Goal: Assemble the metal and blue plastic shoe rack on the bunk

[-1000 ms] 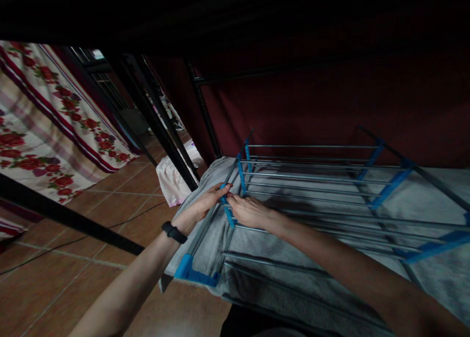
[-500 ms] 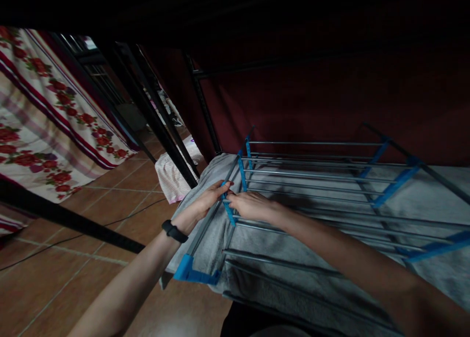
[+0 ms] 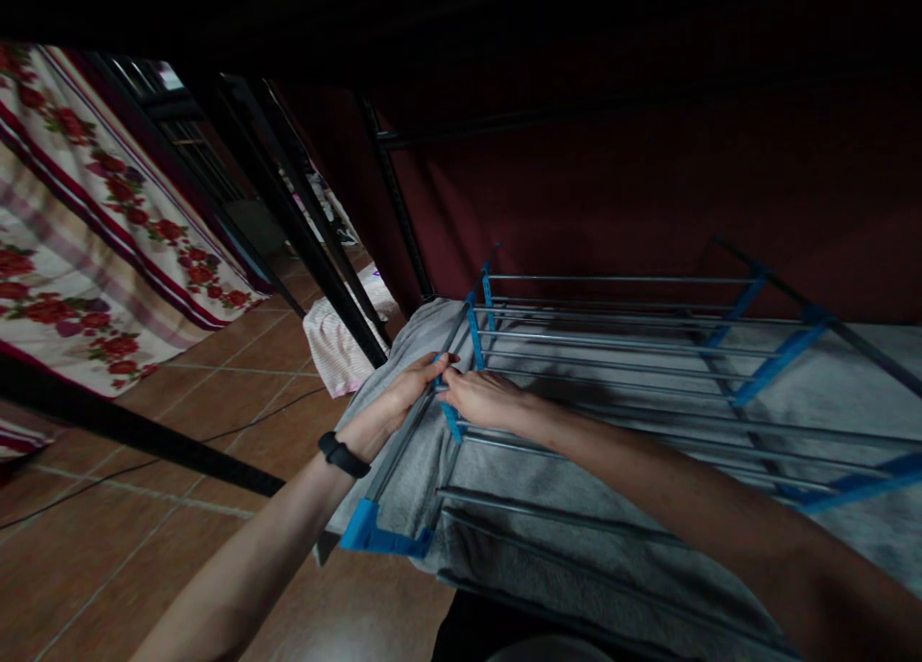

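Rack point(image 3: 612, 344) — on grey blanket point(image 3: 504, 472) | left grip point(image 3: 414, 383) clasped round side rail point(image 3: 396, 453) by blue bracket point(image 3: 450, 420); right grip point(image 3: 486, 398) at bracket, closure unclear | step (judged): working that bracket — next move calls for steady rail.

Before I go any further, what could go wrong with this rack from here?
1. The left hand and right hand are crowded around one blue bracket; fingers might get pinched if it moves suddenly.
2. The rack rests on a soft, rumpled blanket, so it could shift or rock under a push.
3. The blue corner lies near the bedding's edge, above the floor, so it might slip off.
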The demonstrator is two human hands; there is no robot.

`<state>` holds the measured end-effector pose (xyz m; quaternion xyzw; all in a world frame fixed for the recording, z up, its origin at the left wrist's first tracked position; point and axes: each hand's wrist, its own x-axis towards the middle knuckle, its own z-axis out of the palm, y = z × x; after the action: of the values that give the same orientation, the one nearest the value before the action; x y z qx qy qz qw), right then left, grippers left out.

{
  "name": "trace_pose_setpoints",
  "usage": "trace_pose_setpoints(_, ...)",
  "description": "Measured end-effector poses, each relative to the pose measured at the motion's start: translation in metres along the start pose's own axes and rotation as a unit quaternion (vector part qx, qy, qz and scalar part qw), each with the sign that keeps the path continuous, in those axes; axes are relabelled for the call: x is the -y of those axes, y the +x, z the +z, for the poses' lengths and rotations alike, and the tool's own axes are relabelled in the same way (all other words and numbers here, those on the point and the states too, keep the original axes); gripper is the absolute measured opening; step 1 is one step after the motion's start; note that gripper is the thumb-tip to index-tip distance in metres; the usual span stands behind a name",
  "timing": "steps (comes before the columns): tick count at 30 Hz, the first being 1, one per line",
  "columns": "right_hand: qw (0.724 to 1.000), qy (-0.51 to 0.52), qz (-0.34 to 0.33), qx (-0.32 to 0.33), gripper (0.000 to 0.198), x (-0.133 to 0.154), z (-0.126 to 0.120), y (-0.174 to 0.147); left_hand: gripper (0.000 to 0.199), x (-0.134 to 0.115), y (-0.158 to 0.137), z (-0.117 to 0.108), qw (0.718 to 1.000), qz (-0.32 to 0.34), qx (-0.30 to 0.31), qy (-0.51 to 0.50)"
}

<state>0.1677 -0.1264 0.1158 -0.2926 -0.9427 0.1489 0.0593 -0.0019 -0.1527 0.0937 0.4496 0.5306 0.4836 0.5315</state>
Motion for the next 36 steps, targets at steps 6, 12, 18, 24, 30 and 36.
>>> trace_pose_setpoints(6,0.999,-0.026,-0.037,0.008,0.033,-0.009,-0.007,-0.001,0.054,0.003,0.002,0.0,1.0,0.004,-0.006,-0.029)
trace_pose_setpoints(12,0.999,-0.031,-0.033,-0.002,0.035,-0.014,-0.005,-0.002,0.047,-0.002,-0.003,0.015,0.998,-0.005,-0.015,-0.063)
trace_pose_setpoints(18,1.0,-0.007,-0.021,0.007,0.032,-0.014,-0.008,0.0,0.023,-0.008,-0.004,0.029,0.988,-0.035,-0.05,-0.144)
trace_pose_setpoints(24,1.0,-0.001,-0.009,0.002,0.029,-0.016,-0.007,-0.003,0.012,-0.009,-0.003,0.034,0.976,-0.056,-0.067,-0.197)
trace_pose_setpoints(30,1.0,0.007,-0.017,-0.006,0.029,-0.019,-0.004,-0.001,0.015,-0.008,-0.004,0.035,0.976,-0.042,-0.056,-0.204)
trace_pose_setpoints(36,1.0,0.012,-0.015,0.0,0.031,-0.019,-0.004,0.0,0.016,-0.01,-0.005,0.038,0.975,-0.049,-0.064,-0.208)
